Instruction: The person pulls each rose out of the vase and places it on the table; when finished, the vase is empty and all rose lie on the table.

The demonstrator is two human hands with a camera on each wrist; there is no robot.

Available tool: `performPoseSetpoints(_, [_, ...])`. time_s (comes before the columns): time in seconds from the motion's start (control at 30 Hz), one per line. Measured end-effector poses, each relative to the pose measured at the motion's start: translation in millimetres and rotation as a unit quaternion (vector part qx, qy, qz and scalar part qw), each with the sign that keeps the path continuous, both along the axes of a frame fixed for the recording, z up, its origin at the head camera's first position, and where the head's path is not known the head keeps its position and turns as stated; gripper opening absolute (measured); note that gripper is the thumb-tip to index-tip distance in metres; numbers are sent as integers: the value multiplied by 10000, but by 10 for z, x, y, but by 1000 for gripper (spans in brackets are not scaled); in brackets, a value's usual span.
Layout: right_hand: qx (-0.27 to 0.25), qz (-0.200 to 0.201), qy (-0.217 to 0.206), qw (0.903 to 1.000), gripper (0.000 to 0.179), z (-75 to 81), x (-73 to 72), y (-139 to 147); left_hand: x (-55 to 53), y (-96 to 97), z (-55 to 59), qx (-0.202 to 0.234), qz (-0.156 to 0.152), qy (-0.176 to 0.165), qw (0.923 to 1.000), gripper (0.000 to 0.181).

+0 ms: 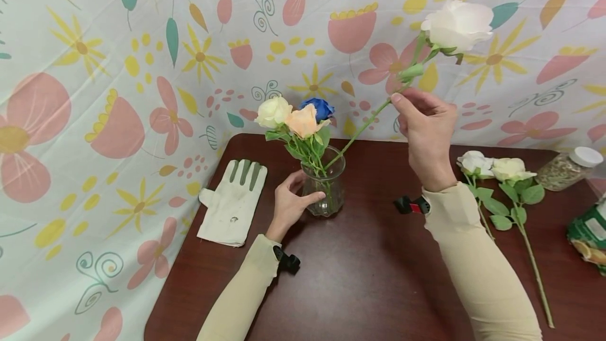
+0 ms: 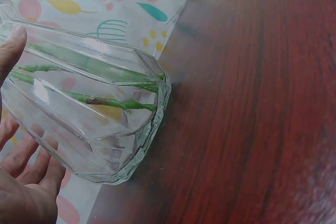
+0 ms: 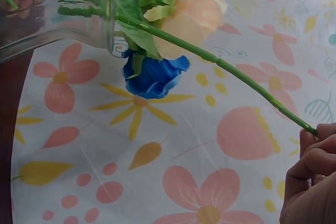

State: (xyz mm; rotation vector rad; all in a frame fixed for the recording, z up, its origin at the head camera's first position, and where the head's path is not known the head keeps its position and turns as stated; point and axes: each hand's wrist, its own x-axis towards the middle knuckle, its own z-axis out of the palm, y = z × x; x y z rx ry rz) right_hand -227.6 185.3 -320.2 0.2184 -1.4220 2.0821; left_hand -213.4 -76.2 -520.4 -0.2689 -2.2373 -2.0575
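Pinching stem, right fingers, its white bloom, head view only

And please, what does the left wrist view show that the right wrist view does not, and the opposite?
Only the left wrist view shows the bottom of the vase, with stem ends near it.
Only the right wrist view shows the blue flower, the peach flower and the right hand, pinching a stem.
Both show the vase, green stems, the printed cloth and the dark table.
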Motion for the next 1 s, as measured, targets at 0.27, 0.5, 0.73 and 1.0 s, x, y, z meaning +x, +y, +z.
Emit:
performPoseSetpoints(0.27, [-274, -121, -30, 9995, 6, 48, 51, 80, -7, 3, 5, 3, -10, -7, 10000, 60])
performPoseSetpoints(0.5, [-553, -122, 9, 9984, 6, 93, 105, 151, 2, 1, 4, -55, -27, -28, 10000, 63])
performPoseSetpoints(0.73, [-799, -145, 171, 9966, 8, 130, 162, 241, 9, -4, 7, -51, -24, 19, 10000, 64])
performPoseSetpoints(1.0, [-1230, -215, 213, 9919, 12, 154, 200, 351, -7, -6, -19, -4, -35, 75, 10000, 62])
